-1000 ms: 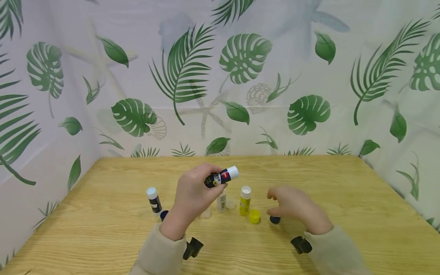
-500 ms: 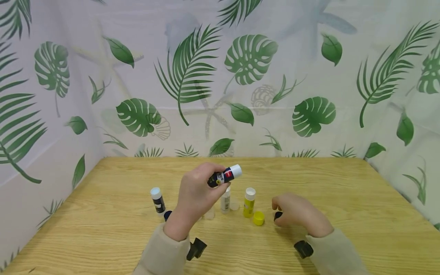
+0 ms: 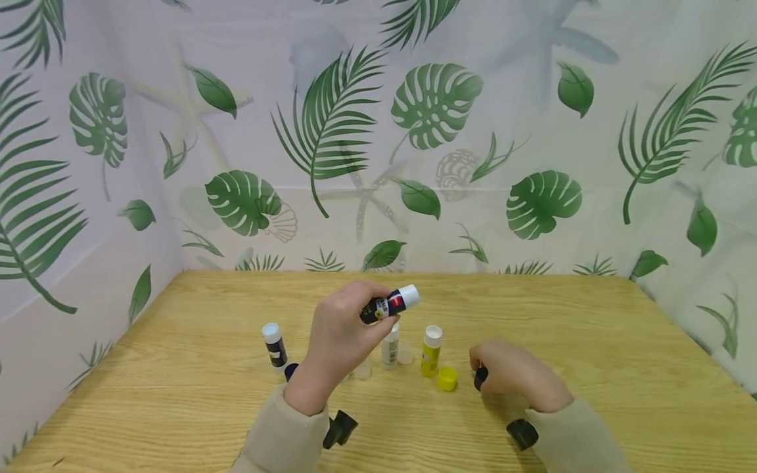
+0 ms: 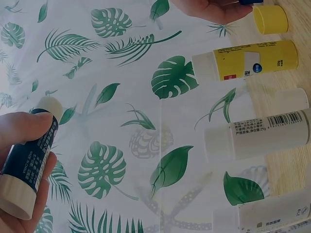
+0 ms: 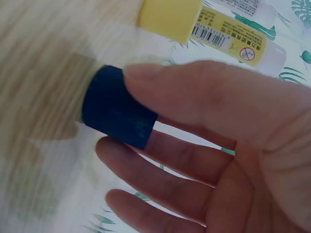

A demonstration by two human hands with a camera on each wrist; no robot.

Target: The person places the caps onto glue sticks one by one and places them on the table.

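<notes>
My left hand holds a navy glue stick above the table, tilted, its white end towards the upper right. In the left wrist view thumb and fingers wrap the navy label of this glue stick, and both ends show white. On the right, my right hand pinches a dark blue cap. The right wrist view has the thumb on one side of the cap and fingers on the other. Beside this hand stand an uncapped yellow glue stick and its yellow cap.
A white glue stick stands behind the left hand, with a pale cap beside it. Another navy glue stick and a dark blue cap are at the left. Leaf-patterned cloth hangs behind the wooden table.
My right hand has come down onto the dark blue cap and closed thumb and fingers on it; the cap now looks tilted. My left hand keeps the glue stick raised. The view has shifted slightly.
</notes>
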